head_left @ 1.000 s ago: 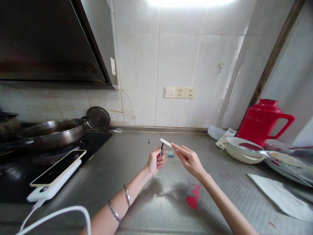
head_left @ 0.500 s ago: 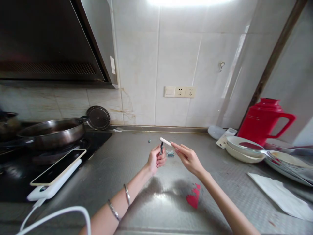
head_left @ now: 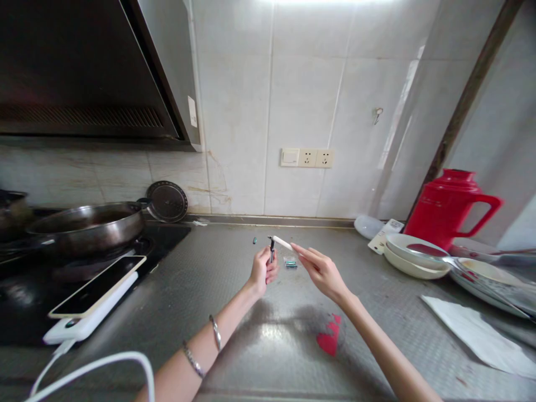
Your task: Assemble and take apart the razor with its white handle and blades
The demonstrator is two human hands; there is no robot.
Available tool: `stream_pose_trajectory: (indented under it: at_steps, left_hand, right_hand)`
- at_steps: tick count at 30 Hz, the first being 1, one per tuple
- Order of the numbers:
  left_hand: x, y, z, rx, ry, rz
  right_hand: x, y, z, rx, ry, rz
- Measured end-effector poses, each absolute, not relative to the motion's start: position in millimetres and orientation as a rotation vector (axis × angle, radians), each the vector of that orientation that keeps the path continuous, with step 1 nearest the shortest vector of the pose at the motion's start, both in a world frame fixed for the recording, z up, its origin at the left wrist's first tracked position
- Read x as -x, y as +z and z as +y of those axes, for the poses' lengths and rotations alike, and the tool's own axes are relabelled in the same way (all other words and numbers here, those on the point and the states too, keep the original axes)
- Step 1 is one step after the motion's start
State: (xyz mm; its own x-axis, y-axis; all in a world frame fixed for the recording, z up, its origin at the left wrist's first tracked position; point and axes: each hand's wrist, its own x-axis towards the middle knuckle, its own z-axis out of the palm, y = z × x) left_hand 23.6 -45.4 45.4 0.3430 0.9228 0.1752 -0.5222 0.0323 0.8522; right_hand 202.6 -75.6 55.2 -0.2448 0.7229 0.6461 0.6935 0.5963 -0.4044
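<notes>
My left hand (head_left: 263, 269) is closed around a slim black stick (head_left: 272, 252) that stands nearly upright; its dark tip pokes out above the fingers. Between the fingertips of my right hand (head_left: 318, 267) is a slim white stick (head_left: 282, 243), slanting up to the left. Its far end meets or sits very near the top of the black stick; I cannot tell which. Behind and between the hands, a small clear pack (head_left: 290, 262) with green pieces lies on the metal counter (head_left: 234, 296). A small dark green piece (head_left: 254, 240) lies farther back.
At left, a phone (head_left: 98, 286) rests on a white power bank (head_left: 90, 312) with a cable, beside a pan (head_left: 90, 229) on the stove. To the right are a red thermos (head_left: 446, 204), stacked bowls (head_left: 414, 265) and a white paper sheet (head_left: 477, 335).
The white stick's far end has shifted off the black stick's top, whose dark tip now shows. My left hand has moved slightly left. The view has turned a little.
</notes>
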Motion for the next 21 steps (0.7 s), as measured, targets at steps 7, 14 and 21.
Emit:
stream_pose_trajectory:
  at_steps: [7, 14, 21]
  left_hand:
    - [-26, 40, -40, -1.041, 1.275, 0.657]
    - [-30, 34, -40, -1.147, 1.269, 0.817]
    - [-28, 33, -37, -1.203, 1.339, 0.876]
  right_hand:
    - [-210, 51, -77, 1.18, 0.043, -1.925]
    - [-201, 59, -79, 1.198, 0.04, -1.983]
    - [-214, 50, -80, 1.207, 0.075, -1.961]
